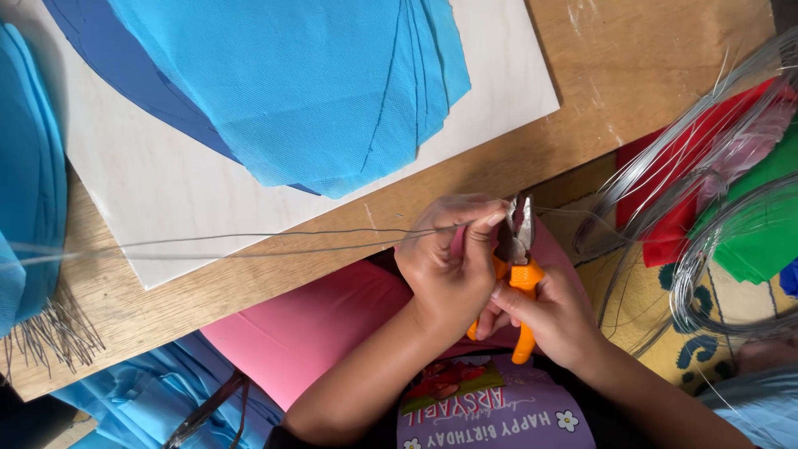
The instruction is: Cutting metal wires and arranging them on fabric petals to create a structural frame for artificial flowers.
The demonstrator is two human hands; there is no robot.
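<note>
Gripping orange-handled pliers (pixel 517 274), right hand (pixel 555 320); purple flowered label (pixel 495 416) below.

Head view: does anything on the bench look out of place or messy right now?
Mostly tidy. The wire coil at right has sprung loose, its loops splaying over the red sheet and green sheet. Cut wire pieces lie fanned at the table's left edge.

Home craft corner: wooden table (pixel 665 50), fabric stacks (pixel 316 83), wire coils (pixel 706 249).
</note>
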